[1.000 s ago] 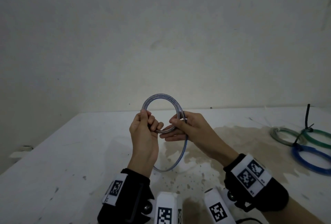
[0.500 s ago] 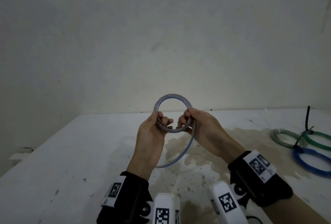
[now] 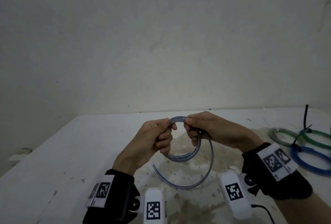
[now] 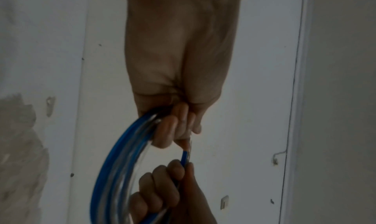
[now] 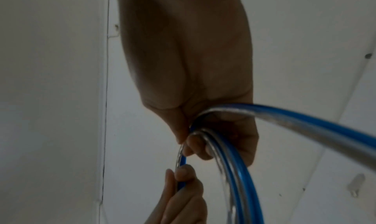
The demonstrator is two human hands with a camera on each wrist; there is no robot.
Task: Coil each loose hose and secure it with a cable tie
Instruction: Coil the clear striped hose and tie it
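A clear hose with a blue stripe is held above the white table, wound into a small coil. My left hand grips the coil's left side with curled fingers. The right hand pinches the top right of the coil between thumb and fingers. A loose tail curves down from the right hand and ends near the table at the lower left. In the left wrist view my fingers wrap the hose strands. In the right wrist view the hose runs through the right hand's fingers.
At the right lie three tied coils: grey, green and blue. A black cable tie tail sticks up from them. A brownish stain covers the table's middle. The wall stands close behind.
Both hands have come lower and nearer. The upright loop is now wound into a tighter coil tilted flatter, and the loose tail has swung down toward the table.
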